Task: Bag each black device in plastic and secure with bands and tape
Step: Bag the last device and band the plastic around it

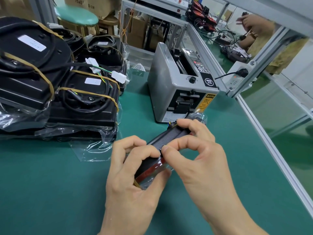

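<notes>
- At the left edge of the green bench mat (50, 175) sits a stack of bagged devices (55, 92): black units in clear plastic, cables coiled on top and tan rubber bands (94, 93) stretched over them. By the look of it these are finished, so a good part of the job appears done.
- A loose flap of clear plastic (91, 151) lies on the mat at the foot of the stack, just left of the hands.
- The left hand (133, 168) grips the near end of the black device (162, 143) from below, fingers curled round it and thumb and forefinger pinching on its top face.
- The device, long and narrow, is held just above the mat near the middle of the bench, running from the hands toward the far right. Clear plastic covers its near end, with a red strip and a tan band showing there; a band also seems to cross its far end.
- The right hand (196, 150) pinches the top of the device beside the left thumb, its other fingers curled over the far end.
- Behind, toward the far right edge, stands the grey tape dispenser (179, 85); taping of this piece probably remains.
</notes>
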